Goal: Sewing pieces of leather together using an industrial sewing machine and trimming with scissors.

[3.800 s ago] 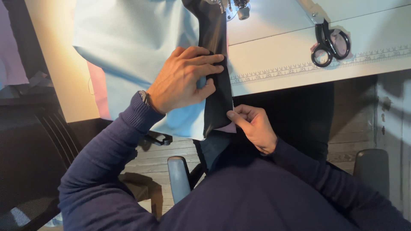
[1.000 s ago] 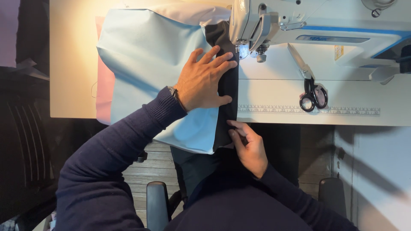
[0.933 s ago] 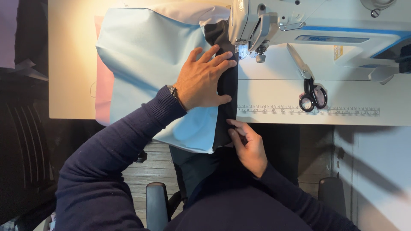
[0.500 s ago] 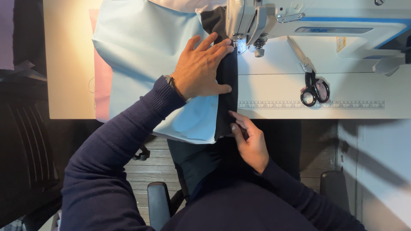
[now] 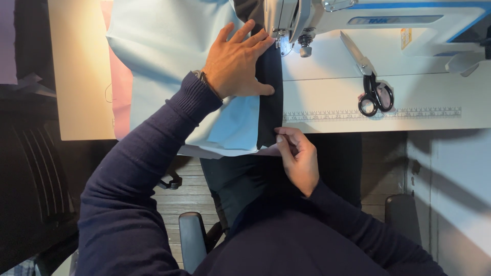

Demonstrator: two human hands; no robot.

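A dark strip [image 5: 269, 97] lies along the right edge of the pale blue cloth [image 5: 169, 46] on the table [image 5: 82, 76], its far end under the sewing machine [image 5: 302, 20] at the needle and its near end hanging just over the table edge. The left hand [image 5: 236, 64] lies flat and spread across both pieces, fingertips right beside the presser foot. The right hand [image 5: 299, 158] pinches the strip's near end between thumb and fingers at the table edge. Against half a second ago, the left hand has slid further up toward the needle, and the machine head sits closer to the top of the view; from that I judge the seam is being fed forward, with the strip held taut from below. Compared with the earliest frame, both hands were then well short of the machine, bunched on the strip near the lap. Scissors [image 5: 375, 89] lie to the right, above the printed ruler [image 5: 373, 113].
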